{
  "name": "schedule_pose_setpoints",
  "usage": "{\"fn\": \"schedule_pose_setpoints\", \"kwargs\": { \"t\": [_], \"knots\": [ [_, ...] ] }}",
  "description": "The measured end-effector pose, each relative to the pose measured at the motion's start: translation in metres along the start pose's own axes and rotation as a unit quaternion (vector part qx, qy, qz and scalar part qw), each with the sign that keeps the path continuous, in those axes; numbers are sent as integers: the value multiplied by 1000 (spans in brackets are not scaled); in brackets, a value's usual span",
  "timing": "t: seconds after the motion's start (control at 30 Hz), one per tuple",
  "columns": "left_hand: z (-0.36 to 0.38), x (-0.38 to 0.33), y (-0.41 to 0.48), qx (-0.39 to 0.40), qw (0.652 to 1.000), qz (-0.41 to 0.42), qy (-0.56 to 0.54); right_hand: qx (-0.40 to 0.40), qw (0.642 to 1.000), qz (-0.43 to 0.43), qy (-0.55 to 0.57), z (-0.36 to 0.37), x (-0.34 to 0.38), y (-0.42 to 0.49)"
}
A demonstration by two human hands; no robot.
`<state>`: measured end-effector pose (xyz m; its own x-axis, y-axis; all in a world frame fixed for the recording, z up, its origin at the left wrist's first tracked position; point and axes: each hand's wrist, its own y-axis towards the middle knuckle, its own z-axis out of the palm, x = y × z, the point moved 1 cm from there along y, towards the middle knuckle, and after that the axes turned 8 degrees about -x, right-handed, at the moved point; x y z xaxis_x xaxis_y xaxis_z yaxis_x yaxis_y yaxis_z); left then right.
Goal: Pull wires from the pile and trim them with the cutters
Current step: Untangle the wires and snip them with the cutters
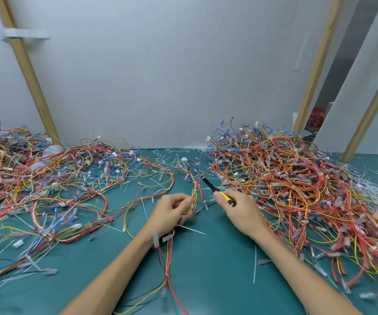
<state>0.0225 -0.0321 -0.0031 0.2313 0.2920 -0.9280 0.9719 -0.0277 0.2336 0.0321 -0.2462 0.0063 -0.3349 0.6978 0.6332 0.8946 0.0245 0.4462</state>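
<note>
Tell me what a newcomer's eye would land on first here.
A tangled wire pile, mostly red and orange, heaps high at the right, with a flatter spread at the left, both on a green mat. In the middle, the left hand grips a wire bundle while the right hand holds yellow-handled cutters beside it.

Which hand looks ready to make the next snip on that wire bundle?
The right hand, most likely. It grips the yellow-handled cutters, whose black tip points at the wire bundle just above the left hand, which only pinches those wires to hold them.
</note>
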Motion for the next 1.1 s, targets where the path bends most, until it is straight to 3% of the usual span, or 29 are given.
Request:
{"fn": "schedule_pose_setpoints", "kwargs": {
  "t": [0.27, 0.43, 0.53, 0.63, 0.73, 0.87, 0.97, 1.1],
  "knots": [
    [0, -2, 0, 4, 1000, -15, -5, -33, 999, -36, -13, 10, -1, -3],
    [-9, -7, 3, 78, 988, -108, -73, -70, 997, -25, 6, 7, -2, -2],
    [-28, -14, 3, 90, 992, -52, 73, -92, 995, -31, 28, 4, 2, -4],
    [-46, -22, 4, 62, 956, 60, 282, -106, 993, -34, 31, 3, 4, -4],
    [-55, -27, 6, 62, 953, 56, 292, -120, 992, -38, 28, 3, 4, -4],
    [-66, -26, 6, 160, 936, 16, 312, -144, 988, -27, 54, 1, 4, -3],
    [-72, -20, 2, 268, 936, -63, 221, -160, 984, -12, 73, 0, 4, -3],
    [-81, -18, -2, 317, 928, -102, 168, -166, 984, 0, 71, 0, 4, -2]
  ]
}}
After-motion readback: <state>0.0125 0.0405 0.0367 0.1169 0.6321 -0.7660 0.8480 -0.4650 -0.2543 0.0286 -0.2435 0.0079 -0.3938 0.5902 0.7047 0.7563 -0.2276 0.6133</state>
